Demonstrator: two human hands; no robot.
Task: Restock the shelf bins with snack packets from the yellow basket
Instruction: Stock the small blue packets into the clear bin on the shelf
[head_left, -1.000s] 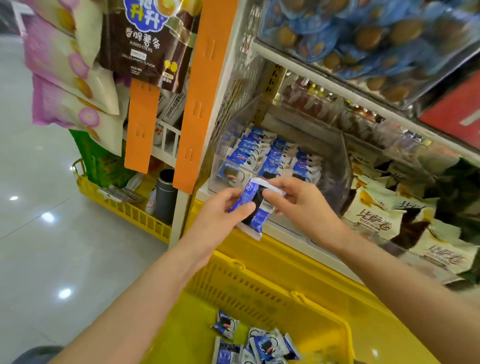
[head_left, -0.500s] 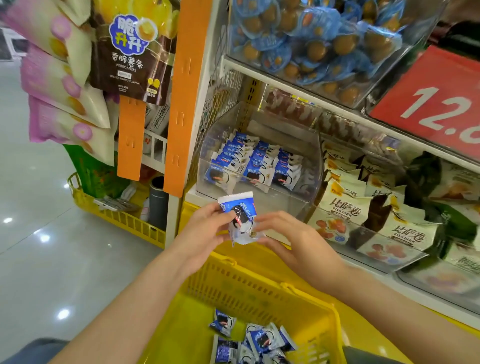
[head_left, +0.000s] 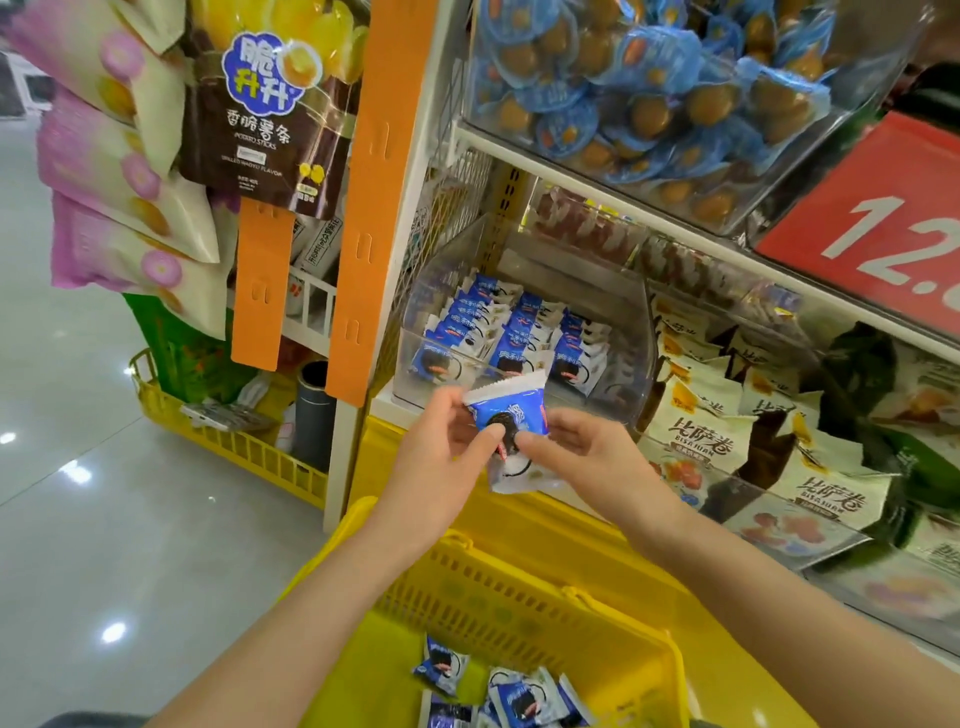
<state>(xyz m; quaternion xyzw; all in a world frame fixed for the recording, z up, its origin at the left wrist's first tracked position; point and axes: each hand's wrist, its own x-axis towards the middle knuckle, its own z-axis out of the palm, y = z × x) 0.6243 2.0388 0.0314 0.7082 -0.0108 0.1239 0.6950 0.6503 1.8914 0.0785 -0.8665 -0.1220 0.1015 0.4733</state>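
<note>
A blue and white cookie packet (head_left: 511, 410) is held upright in front of the shelf, just below the clear bin (head_left: 613, 306). My left hand (head_left: 441, 447) pinches it from the left, thumb on its front. My right hand (head_left: 587, 457) pinches it from the right, with a second white-edged packet (head_left: 514, 475) showing beneath. The clear bin holds rows of the same blue packets (head_left: 498, 332). Low in view, the yellow basket (head_left: 519, 597) carries several more blue packets (head_left: 498, 696).
To the right, a bin of cream snack bags (head_left: 701, 436). Above, a bin of blue-wrapped snacks (head_left: 649, 78) and a red price sign (head_left: 883, 223). Orange strips (head_left: 369, 208) and hanging snack bags (head_left: 260, 114) stand left. A yellow floor rack (head_left: 234, 441) sits by the tiled floor.
The packet has turned from tilted to upright between my two hands and come down a little from the bin's front. The camera has tipped up, showing more of the upper shelf.
</note>
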